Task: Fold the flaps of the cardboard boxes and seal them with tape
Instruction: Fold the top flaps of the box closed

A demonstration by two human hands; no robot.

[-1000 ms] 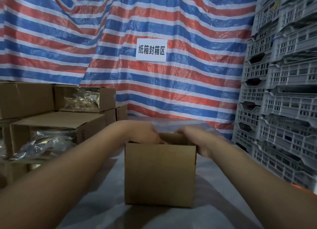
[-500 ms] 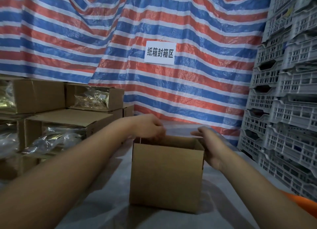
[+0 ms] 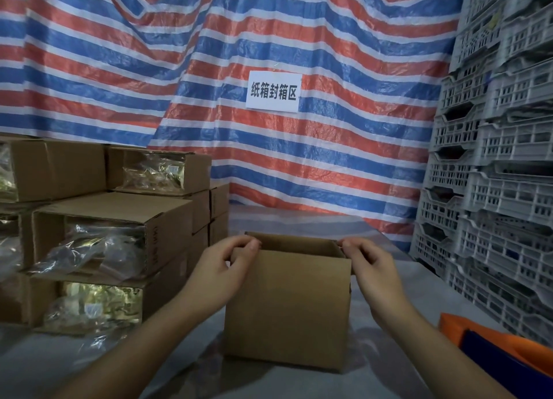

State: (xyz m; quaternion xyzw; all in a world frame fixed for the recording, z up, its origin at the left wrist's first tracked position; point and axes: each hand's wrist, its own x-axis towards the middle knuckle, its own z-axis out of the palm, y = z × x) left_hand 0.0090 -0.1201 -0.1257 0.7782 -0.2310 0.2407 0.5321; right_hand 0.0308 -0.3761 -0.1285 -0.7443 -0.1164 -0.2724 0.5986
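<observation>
A small brown cardboard box [image 3: 287,306] stands upright on the grey covered table [image 3: 398,377], its top open and its plain front face toward me. My left hand [image 3: 223,271] pinches the box's top left corner with curled fingers. My right hand [image 3: 372,267] pinches the top right corner the same way. The box's inside is hidden from this angle. No tape is visible.
Stacked cardboard boxes [image 3: 110,228] lying on their sides, with plastic bags spilling out, fill the left. Grey plastic crates [image 3: 493,174] are stacked high on the right. An orange and blue object [image 3: 496,353] lies at the lower right. A striped tarp [image 3: 269,54] with a white sign hangs behind.
Both hands have come back from the box's far rim to its near top corners and now pinch them. The view has tilted upward.
</observation>
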